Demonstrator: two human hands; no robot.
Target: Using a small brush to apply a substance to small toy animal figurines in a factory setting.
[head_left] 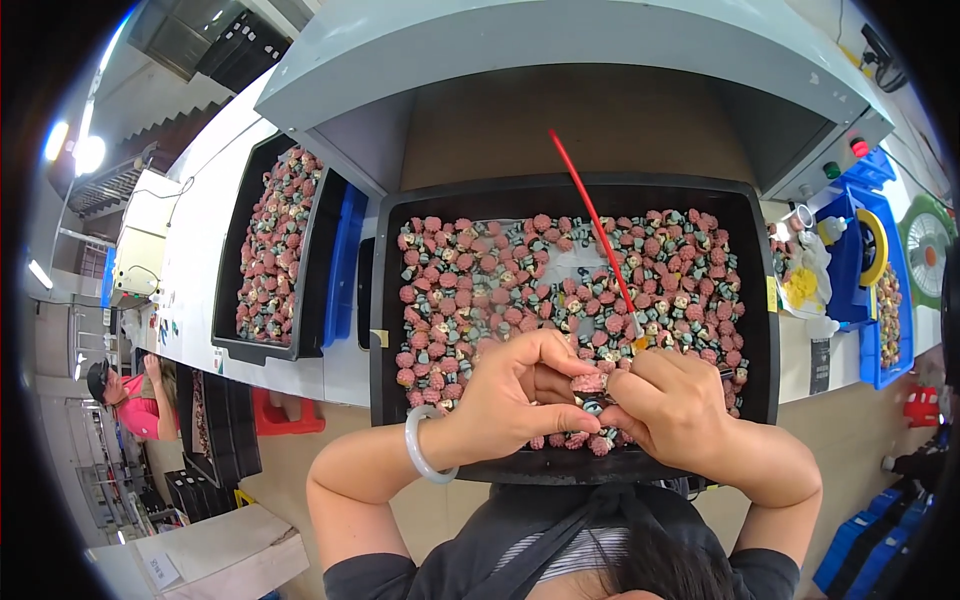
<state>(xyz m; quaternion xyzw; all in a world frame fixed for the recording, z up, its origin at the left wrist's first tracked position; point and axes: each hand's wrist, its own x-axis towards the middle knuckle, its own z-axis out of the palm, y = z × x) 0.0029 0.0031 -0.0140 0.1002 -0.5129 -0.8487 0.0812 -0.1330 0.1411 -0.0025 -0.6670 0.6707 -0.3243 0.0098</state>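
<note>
Close to the near rim of a black tray point(760, 300), my two hands meet over a small figurine point(590, 384) with a bumpy pink top and a dark striped lower part. My left hand point(515, 395), with a pale bangle at the wrist, pinches it between thumb and fingers. From the other side, my right hand point(665, 405) closes its fingers on it; they hide part of it. Beyond my right knuckles slants a thin red-handled paintbrush point(592, 205), its tip near yellow paint. Whether it touches that hand, I cannot tell. Many similar figurines point(450, 290) fill the tray.
A grey metal hood point(570, 35) arches over the tray's far side. At left stands another black tray point(222, 300) of figurines. To the right are yellow-stained paper point(800, 287), a blue bin point(905, 345) and a green fan point(928, 245). A person point(140, 400) is at far left.
</note>
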